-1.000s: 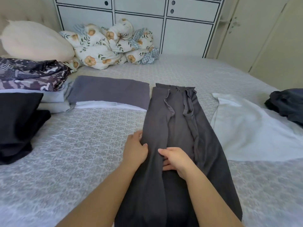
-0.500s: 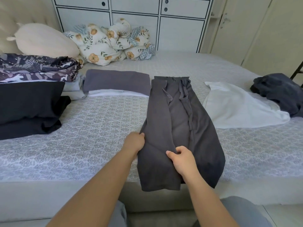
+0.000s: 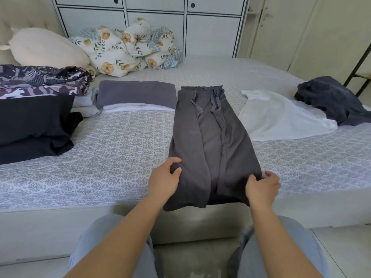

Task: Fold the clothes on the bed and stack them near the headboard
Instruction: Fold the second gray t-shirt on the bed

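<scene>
A long dark grey garment (image 3: 212,137) lies lengthwise on the bed (image 3: 112,161), its sides folded inward and its lower end hanging over the front edge. My left hand (image 3: 163,178) grips its left edge near the bottom. My right hand (image 3: 262,186) pinches its right edge at the same height. To the left lie folded clothes: a grey piece on a white one (image 3: 136,94), a patterned purple pile (image 3: 40,80) and black folded clothes (image 3: 34,125). An unfolded white garment (image 3: 281,117) and a crumpled navy one (image 3: 333,99) lie at the right.
A cream pillow (image 3: 46,48) and a bundled floral blanket (image 3: 128,47) sit at the far left by the tufted headboard (image 3: 22,15). White cabinets (image 3: 152,25) stand behind the bed. My knees in light jeans (image 3: 112,243) are below the bed's front edge.
The view pulled back from the bed. Both hands slid down the grey garment from its middle to its lower end, and my right hand moved out to its right edge.
</scene>
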